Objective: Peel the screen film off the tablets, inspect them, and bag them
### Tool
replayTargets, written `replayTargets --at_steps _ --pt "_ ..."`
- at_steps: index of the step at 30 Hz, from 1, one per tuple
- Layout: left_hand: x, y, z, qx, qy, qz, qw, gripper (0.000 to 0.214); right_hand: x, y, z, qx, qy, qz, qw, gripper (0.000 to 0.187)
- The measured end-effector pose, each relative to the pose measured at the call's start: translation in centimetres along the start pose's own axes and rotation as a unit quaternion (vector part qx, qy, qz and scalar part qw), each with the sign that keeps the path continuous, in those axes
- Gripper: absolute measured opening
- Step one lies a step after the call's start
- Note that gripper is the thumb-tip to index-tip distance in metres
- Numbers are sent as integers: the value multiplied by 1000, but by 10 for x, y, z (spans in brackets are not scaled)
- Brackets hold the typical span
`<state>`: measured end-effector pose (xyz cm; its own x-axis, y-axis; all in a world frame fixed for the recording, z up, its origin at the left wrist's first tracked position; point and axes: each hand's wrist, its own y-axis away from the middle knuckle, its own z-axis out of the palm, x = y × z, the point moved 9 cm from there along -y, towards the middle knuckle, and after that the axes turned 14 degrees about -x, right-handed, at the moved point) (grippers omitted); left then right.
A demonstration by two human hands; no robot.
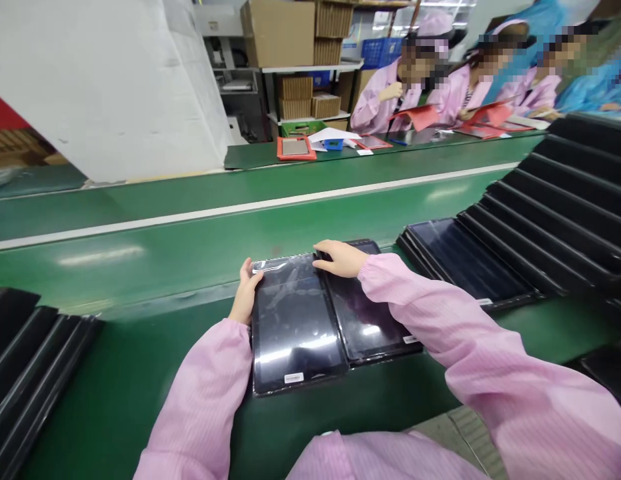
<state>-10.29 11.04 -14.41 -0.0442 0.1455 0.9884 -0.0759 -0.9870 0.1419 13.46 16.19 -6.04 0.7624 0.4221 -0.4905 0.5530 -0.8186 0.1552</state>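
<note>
A glossy black tablet screen (295, 320) under clear film, with a small white label at its near edge, is between my hands. My left hand (246, 292) grips its far left corner, thumb on top and fingers at the side. My right hand (340, 259) pinches its far right corner, with thumb and fingers closed at the edge. A second black tablet screen (365, 320) lies just right of it on the green bench, partly under my right hand and sleeve. The held screen's right edge overlaps or touches this second one; I cannot tell which.
A leaning row of black panels (550, 200) stands at the right, with a screen (470, 260) at its front. More black panels (35, 373) stack at the left. A green conveyor (190, 233) runs behind. Across it, several people in pink sit by red folders (420, 117).
</note>
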Motion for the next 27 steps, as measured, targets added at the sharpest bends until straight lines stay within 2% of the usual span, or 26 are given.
replayTargets --at_steps 3,5,7,9,13,17,21,24,27 --pt "-14 29 0 -12 68 0 998 70 -17 -28 13 -4 10 -12 1000 26" --pt "-20 48 7 -75 117 21 990 72 -19 -32 15 7 6 -23 1000 23" --pt "-22 64 11 -135 113 48 983 76 -17 -29 13 24 -2 -35 999 22" --pt "-23 73 11 -165 66 65 982 81 -15 -24 8 41 -7 -45 998 20" --pt "-23 74 7 -189 18 91 978 86 -16 -17 2 80 -12 -63 995 19" --pt "-23 71 8 -196 51 97 974 91 -30 -17 2 92 2 -130 987 34" --pt "-23 70 9 -196 65 82 975 95 -44 -16 0 94 42 -195 975 25" --pt "-24 70 9 -196 80 74 974 98 -40 -15 -7 96 -19 -204 974 22" --pt "-25 69 8 -195 98 74 973 101 -29 -19 -9 68 -119 -183 973 22"
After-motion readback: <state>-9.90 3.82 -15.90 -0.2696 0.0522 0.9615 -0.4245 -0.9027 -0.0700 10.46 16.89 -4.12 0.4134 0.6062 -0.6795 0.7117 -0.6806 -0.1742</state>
